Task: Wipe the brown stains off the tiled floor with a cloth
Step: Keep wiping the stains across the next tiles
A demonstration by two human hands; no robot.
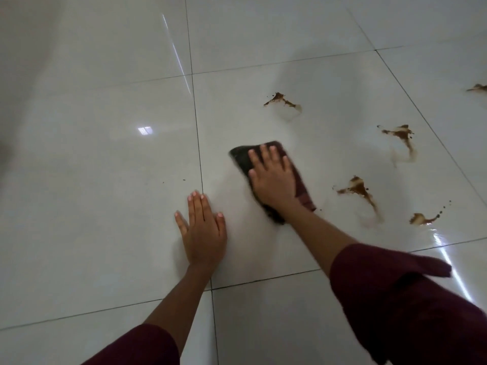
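Right hand (272,177) flat on the cloth (243,160), fingers straight and a little spread, palm pressing it onto the tiled floor (105,154); the dark maroon cloth is folded into a pad that shows past the fingertips and along the outer edge of the hand; left hand (203,230) lies open just left of the cloth and nearer the person, fingers straight and close together, palm down across a grout line (198,143), propping the body; both forearms are bare below maroon sleeves (395,299)

My read: the wipe is in hand on a patch that looks clean under and around the cloth, so the job is far from done; five brown stains wait to the right of the cloth; one stain (283,101) sits beyond it, a second (400,138) further right, a third (359,192) level with the wrist, a fourth (421,219) nearer the person, and a fifth (478,88) at the far right edge of view

To do it well, I'd say keep the palm flat, sweep towards each stain from its thin smeared tail, and turn the cloth to a fresh face so brown isn't dragged over white

The tiles are glossy, pale and large, with thin dark joints; window light glints left of the cloth
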